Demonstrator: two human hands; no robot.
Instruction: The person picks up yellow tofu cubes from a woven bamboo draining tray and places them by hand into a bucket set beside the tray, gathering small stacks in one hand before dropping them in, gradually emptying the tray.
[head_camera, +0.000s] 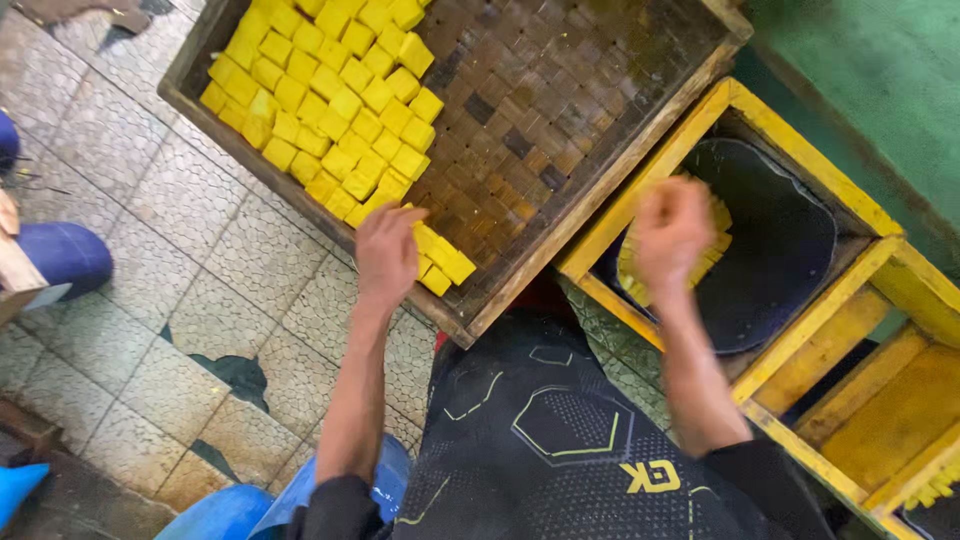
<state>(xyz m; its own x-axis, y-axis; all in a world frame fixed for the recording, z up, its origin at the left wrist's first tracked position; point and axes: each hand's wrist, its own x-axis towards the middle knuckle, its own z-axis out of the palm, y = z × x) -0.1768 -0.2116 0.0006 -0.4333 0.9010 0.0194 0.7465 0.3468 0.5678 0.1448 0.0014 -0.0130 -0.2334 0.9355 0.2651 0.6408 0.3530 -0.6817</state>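
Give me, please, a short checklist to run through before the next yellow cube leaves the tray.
1. Left hand on the yellow cubes at the near edge of the woven tray: ok, fingers rest on them.
2. Right hand free to take more: cannot tell, it is blurred above the dark tub.
3. Cubes left in the tray: ok, many remain on its left part.
4. Room in the tub: ok, only some cubes lie at its left side.
5. Tub seated in the yellow wooden frame: ok.
6. Tray edge overlapping the frame's corner: cannot tell whether it rests steadily.
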